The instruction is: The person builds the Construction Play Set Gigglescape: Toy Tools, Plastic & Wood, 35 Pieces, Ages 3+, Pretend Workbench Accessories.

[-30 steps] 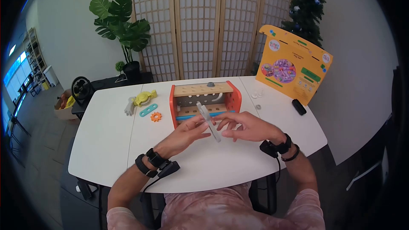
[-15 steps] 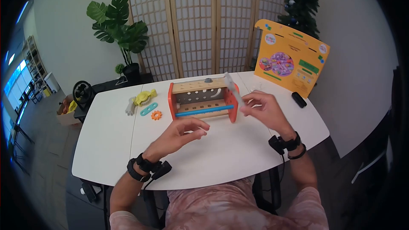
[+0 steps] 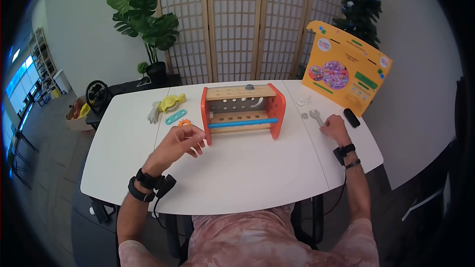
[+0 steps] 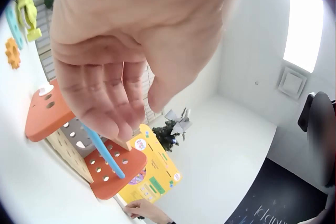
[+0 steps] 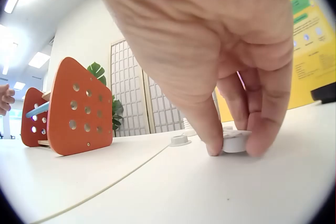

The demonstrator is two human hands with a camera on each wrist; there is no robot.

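Observation:
At the table's right side my right hand (image 3: 335, 129) pinches a grey toy wrench (image 3: 315, 117), its forked end pointing away from me. In the right wrist view the thumb and fingers sit on both sides of the wrench's near end (image 5: 236, 142), low at the tabletop. My left hand (image 3: 177, 146) hovers near the left front of the toy workbench (image 3: 242, 129), fingers loosely curled with nothing in them. The workbench has orange-red perforated sides (image 5: 84, 111), wooden shelves and a blue bar (image 3: 242, 123).
Left of the workbench lie an orange gear (image 3: 184, 122), a teal strip with holes (image 3: 175, 116), a yellow toy piece (image 3: 171, 102) and a grey piece (image 3: 153, 113). Small white pieces (image 3: 304, 102), a grey ring (image 3: 304, 115), a black case (image 3: 352, 117) and a yellow box (image 3: 346, 69) are at right.
My right hand has carried the wrench from in front of the workbench, where both hands were near it, rightward and down to the table. My left hand has drawn back to the left.

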